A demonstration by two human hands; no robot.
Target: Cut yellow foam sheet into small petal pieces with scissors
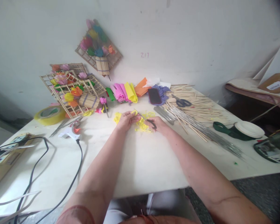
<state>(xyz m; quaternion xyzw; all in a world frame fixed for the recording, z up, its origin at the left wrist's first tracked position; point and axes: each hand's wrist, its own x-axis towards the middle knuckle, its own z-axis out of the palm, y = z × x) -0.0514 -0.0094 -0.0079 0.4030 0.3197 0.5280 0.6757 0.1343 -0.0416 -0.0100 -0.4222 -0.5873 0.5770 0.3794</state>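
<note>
The right hand grips scissors pointing up-left toward the left hand, which apparently pinches yellow paper.

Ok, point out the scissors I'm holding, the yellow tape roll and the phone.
scissors (146, 119), head view, on the blades near the pivot.
yellow tape roll (50, 115), head view, on its outer rim.
phone (154, 95), head view, middle of its dark back.

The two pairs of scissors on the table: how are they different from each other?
The scissors in the right hand have black handles, are gripped, and point their blades toward the yellow paper at the left hand. The blue-handled scissors lie untouched on the wooden sticks, farther from the person. Both have slim metal blades.
</note>
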